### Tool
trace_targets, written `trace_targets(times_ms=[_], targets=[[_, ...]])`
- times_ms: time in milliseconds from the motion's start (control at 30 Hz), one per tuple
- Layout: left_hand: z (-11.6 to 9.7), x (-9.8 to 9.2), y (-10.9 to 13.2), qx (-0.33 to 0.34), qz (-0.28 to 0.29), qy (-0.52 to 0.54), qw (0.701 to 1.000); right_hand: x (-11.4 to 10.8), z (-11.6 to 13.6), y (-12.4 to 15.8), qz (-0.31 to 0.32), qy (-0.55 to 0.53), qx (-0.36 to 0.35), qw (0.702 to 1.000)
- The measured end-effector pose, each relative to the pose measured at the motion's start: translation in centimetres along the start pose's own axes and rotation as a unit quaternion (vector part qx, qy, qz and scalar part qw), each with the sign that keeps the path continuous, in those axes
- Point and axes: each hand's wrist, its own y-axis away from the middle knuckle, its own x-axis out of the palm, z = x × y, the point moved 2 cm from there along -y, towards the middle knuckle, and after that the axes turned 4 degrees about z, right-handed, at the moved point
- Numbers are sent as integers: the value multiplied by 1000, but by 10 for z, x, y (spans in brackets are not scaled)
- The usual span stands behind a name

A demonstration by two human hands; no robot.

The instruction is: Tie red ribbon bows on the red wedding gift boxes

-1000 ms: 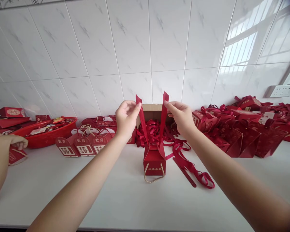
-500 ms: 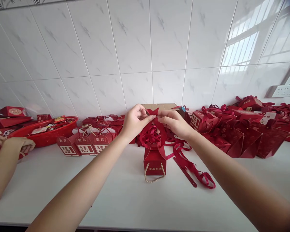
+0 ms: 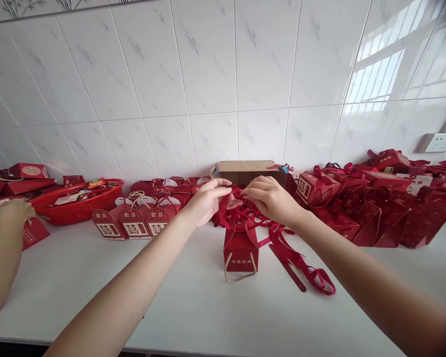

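Observation:
A small red gift box (image 3: 240, 248) with a rope handle stands on the white counter (image 3: 193, 302). A red ribbon (image 3: 235, 208) rises from its top. My left hand (image 3: 207, 201) and my right hand (image 3: 269, 197) meet just above the box, fingers pinched on the two ends of this ribbon, which cross between them.
An open cardboard box (image 3: 247, 171) full of loose ribbons sits behind. Loose ribbon (image 3: 305, 270) trails to the right. Finished red boxes (image 3: 371, 208) crowd the right side. Flat box blanks (image 3: 132, 223) and a red basket (image 3: 76, 203) lie left, where another person's hand (image 3: 9, 213) works.
My hands came together from holding the ribbon ends apart and upright, then lowered toward the box top with the ends crossed. The other person's hand shifted at the left.

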Motion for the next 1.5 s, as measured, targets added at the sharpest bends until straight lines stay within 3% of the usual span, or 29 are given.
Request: trace_targets(times_ms=[200, 300, 367, 467, 533, 600, 700, 767, 833, 900, 967, 1033, 1133, 1233, 1367, 1500], targets=[[4, -1, -2, 17, 1, 4, 1000, 5, 2, 2, -2, 72, -9, 997], [4, -2, -2, 99, -43, -132, 985, 7, 6, 2, -39, 13, 33, 999], [2, -5, 2, 184, -92, -297, 932, 7, 8, 7, -93, -44, 97, 990], [-1, -23, 12, 278, -174, -491, 807, 4, 5, 28, -142, -57, 226, 962], [1, -47, 23, 283, -227, -560, 745, 0, -2, 53, -105, -20, 308, 946], [10, -78, 38, 237, -241, -621, 707, -2, -13, 85, -5, 19, 397, 918], [39, -118, 64, 126, -140, -678, 711, -2, -26, 138, 198, 73, 517, 829], [62, -132, 80, 64, -70, -690, 717, 1, -29, 161, 279, 73, 531, 796], [79, -133, 88, 41, -39, -708, 704, 5, -28, 167, 307, 77, 511, 799], [88, -122, 86, 63, -42, -720, 689, 9, -25, 156, 266, 90, 476, 833], [91, -105, 75, 98, -75, -680, 722, 15, -20, 136, 187, 56, 447, 873], [92, -87, 61, 102, -124, -571, 805, 25, -13, 115, 127, -44, 442, 887], [98, -60, 43, 79, -117, -500, 854, 49, -3, 94, 88, -210, 467, 854], [110, -41, 33, 23, -80, -422, 903, 74, 4, 87, 85, -281, 477, 828], [120, -35, 31, -20, -92, -319, 943, 90, 9, 90, 104, -361, 483, 791], [123, -37, 31, -71, -69, -225, 969, 83, 8, 95, 110, -404, 491, 764]])
